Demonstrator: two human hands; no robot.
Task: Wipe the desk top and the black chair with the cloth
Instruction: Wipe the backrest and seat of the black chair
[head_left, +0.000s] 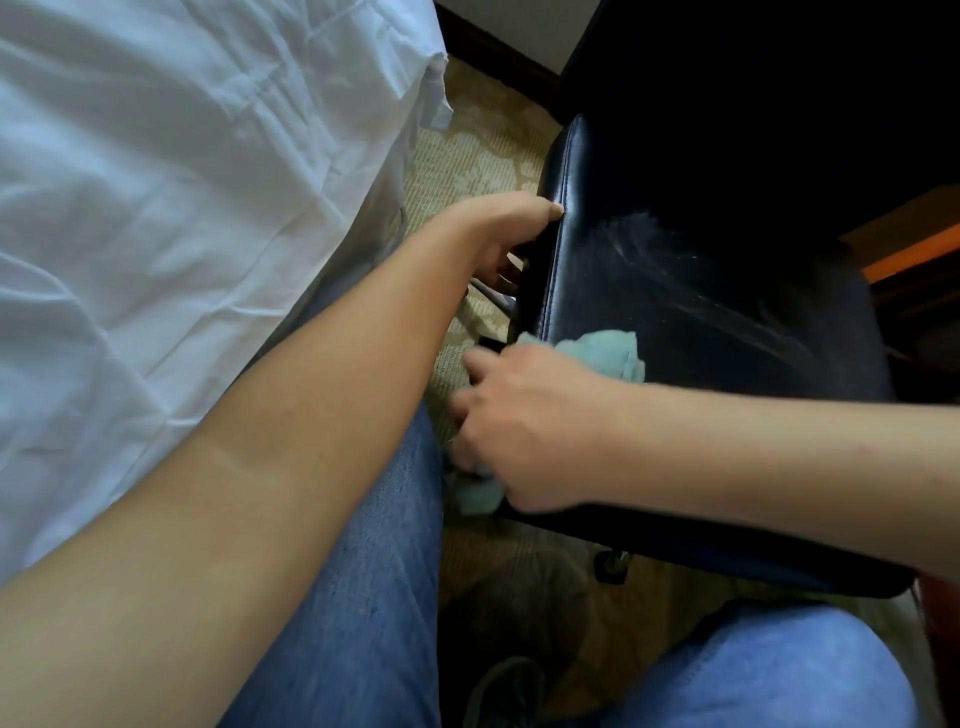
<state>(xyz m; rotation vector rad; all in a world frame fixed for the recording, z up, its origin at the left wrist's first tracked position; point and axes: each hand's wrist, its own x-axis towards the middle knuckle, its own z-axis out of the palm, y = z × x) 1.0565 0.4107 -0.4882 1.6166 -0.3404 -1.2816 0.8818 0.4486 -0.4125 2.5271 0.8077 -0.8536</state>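
Observation:
The black chair (691, 291) stands right of centre, its shiny seat streaked with pale wipe marks. My left hand (498, 234) grips the seat's left edge, thumb on top and fingers curled under it. My right hand (524, 421) holds a light blue-green cloth (608, 348) against the seat's near left corner. Part of the cloth bunches out above my knuckles, and another part hangs below my hand. The desk top is barely in view: only an orange-brown wooden edge (909, 249) shows at the far right.
A bed with a white sheet (182, 208) fills the left side, close to my left arm. Patterned beige carpet (467, 166) lies between bed and chair. My knees in blue jeans (363, 597) are at the bottom, and a chair caster (613, 564) shows under the seat.

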